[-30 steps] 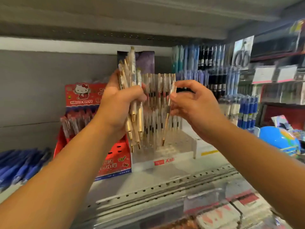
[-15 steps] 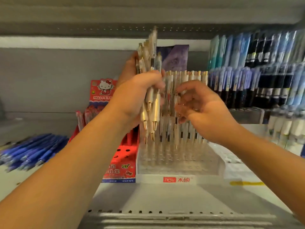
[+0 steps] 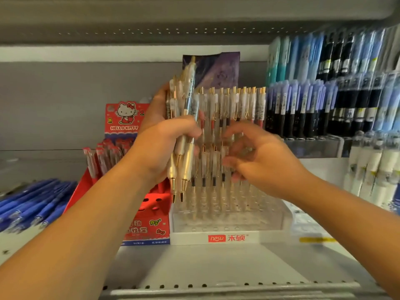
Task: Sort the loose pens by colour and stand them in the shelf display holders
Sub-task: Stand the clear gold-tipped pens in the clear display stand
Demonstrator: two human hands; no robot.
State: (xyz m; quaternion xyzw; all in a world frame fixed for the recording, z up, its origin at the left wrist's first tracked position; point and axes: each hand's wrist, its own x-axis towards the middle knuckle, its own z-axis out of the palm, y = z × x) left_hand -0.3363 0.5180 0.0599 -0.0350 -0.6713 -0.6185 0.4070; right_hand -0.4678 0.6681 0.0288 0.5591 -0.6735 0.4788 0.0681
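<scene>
The pen the right hand (image 3: 262, 161) pinched a second ago is gone: its fingers now curl loosely apart among the clear holder's (image 3: 227, 219) standing pens, probably seating it. At nine o'clock, the left hand (image 3: 164, 148) stays clamped on the gold-tipped bundle (image 3: 184, 135).

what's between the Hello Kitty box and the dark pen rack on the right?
In the head view, the clear pen holder with gold-tipped pens stands between the Hello Kitty box and the dark pen rack. Both hands work in front of it.
</scene>
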